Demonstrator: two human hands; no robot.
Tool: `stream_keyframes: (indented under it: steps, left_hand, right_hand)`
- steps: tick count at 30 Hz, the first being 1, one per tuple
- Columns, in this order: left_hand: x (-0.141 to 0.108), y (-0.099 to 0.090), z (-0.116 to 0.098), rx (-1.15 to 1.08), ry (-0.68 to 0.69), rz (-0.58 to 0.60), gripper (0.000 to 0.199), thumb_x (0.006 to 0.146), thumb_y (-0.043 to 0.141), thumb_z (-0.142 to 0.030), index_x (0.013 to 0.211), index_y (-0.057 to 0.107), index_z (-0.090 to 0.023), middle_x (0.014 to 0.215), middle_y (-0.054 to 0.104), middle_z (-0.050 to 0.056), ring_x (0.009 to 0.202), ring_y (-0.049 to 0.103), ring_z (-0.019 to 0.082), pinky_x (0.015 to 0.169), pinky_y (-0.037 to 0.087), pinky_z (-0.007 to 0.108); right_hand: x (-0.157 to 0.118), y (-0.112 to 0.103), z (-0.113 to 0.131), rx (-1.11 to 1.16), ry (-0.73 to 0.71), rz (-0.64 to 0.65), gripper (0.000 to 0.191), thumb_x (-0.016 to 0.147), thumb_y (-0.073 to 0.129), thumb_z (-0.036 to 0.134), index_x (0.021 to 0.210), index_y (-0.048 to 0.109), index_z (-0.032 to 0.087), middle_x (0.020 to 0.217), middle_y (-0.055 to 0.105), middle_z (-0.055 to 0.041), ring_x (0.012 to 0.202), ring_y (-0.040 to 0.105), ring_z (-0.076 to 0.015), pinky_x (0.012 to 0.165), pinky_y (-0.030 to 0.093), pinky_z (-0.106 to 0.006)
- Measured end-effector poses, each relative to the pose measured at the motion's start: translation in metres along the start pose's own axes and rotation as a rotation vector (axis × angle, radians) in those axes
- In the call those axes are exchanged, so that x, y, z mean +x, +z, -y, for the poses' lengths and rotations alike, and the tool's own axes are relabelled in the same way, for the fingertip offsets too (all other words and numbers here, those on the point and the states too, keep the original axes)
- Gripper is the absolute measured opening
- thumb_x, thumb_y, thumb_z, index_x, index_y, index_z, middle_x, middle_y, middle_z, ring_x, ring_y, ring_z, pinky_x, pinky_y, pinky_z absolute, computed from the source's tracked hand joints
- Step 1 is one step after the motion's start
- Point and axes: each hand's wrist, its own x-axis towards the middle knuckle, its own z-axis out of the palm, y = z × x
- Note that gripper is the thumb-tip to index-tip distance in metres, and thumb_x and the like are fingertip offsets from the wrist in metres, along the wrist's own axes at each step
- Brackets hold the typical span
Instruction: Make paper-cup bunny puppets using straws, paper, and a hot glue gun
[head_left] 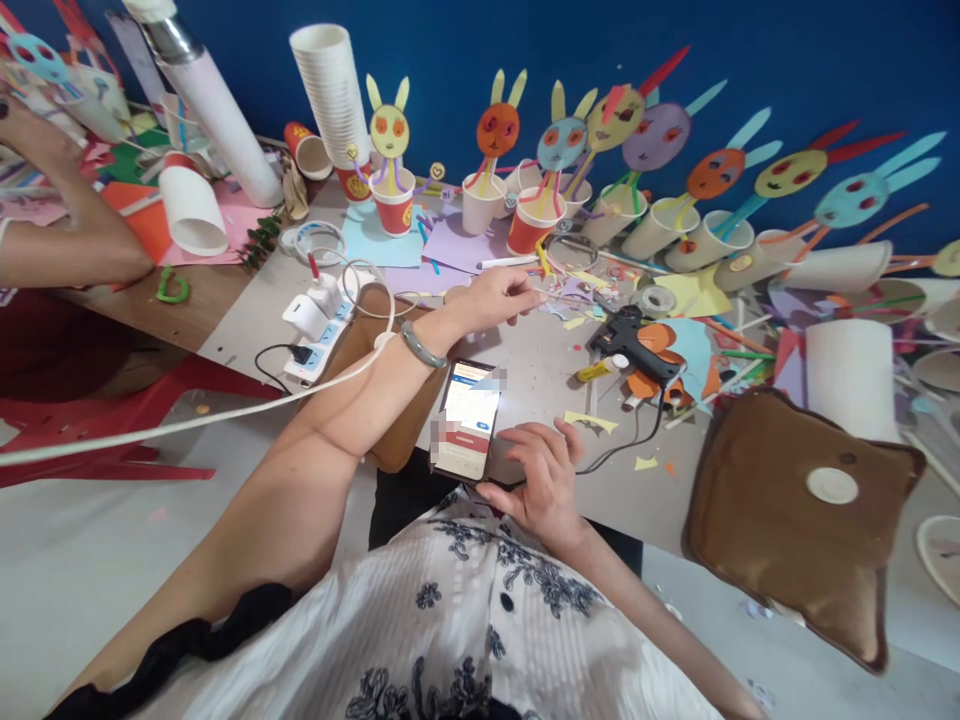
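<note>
White shirt (450, 620) with dark flower pattern, nearest the camera. Just beyond, phone (469, 415) at near edge of worktop (540, 370), screen lit, partly pixelated. Right hand (544, 475) just right of phone: fingers loosely curled, thumb spread apart, nothing in grasp; contact with phone's near corner, cannot tell. Left hand (499, 300) farther out, above worktop beyond phone: fingers bent, thumb and fingertips close together; grip on anything small, cannot tell. Bangle (421, 345) on left wrist. Right of left hand: glue gun (634, 345) on its side, yellow tube (600, 368) just beside, tape roll (656, 300) beyond, paper scraps (600, 424) around. Near right: brown cushion (780, 520), white disc (832, 486) on top, partly past worktop edge. Under left forearm: brown pouch (405, 425); left of it, power strip (322, 345) with plugs in. Along far side: rabbit figures (390, 130) in paper cups (394, 210), cup stack (326, 95) and flask (217, 120) toward left, blue wall (465, 30) behind. Far left: another person's arm (75, 215), red stool (90, 420) nearer.
</note>
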Motion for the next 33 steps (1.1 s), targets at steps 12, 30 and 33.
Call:
stream_keyframes:
  steps: [12, 30, 33]
  left_hand:
    - [0.0003, -0.0006, 0.0020, -0.011, 0.015, 0.022, 0.030, 0.094, 0.067, -0.023, 0.068, 0.054, -0.016, 0.064, 0.059, -0.003, 0.054, 0.056, 0.004, 0.059, 0.043, 0.021]
    - [0.0000, 0.0008, 0.0016, -0.007, -0.007, -0.005, 0.030, 0.093, 0.070, -0.023, 0.068, 0.055, -0.015, 0.065, 0.060, -0.003, 0.053, 0.056, 0.003, 0.058, 0.042, 0.021]
    - [-0.0003, 0.0002, 0.0011, -0.010, -0.004, 0.005, 0.031, 0.092, 0.071, -0.024, 0.067, 0.055, -0.015, 0.065, 0.060, -0.003, 0.054, 0.056, 0.004, 0.059, 0.042, 0.021]
  right_hand:
    - [-0.0036, 0.0049, -0.0006, -0.007, -0.059, 0.134, 0.045, 0.098, 0.053, 0.066, 0.096, 0.063, 0.023, 0.113, 0.078, -0.0090, 0.110, 0.064, -0.0270, 0.115, 0.031, -0.051]
    - [-0.0052, 0.0009, 0.0003, 0.049, -0.064, 0.052, 0.044, 0.102, 0.047, 0.064, 0.089, 0.061, 0.024, 0.087, 0.073, -0.0031, 0.091, 0.065, -0.0227, 0.110, 0.035, -0.049]
    - [-0.0061, 0.0013, -0.0001, 0.048, -0.064, 0.057, 0.042, 0.101, 0.049, 0.063, 0.090, 0.062, 0.024, 0.086, 0.072, -0.0025, 0.091, 0.065, -0.0227, 0.111, 0.035, -0.049]
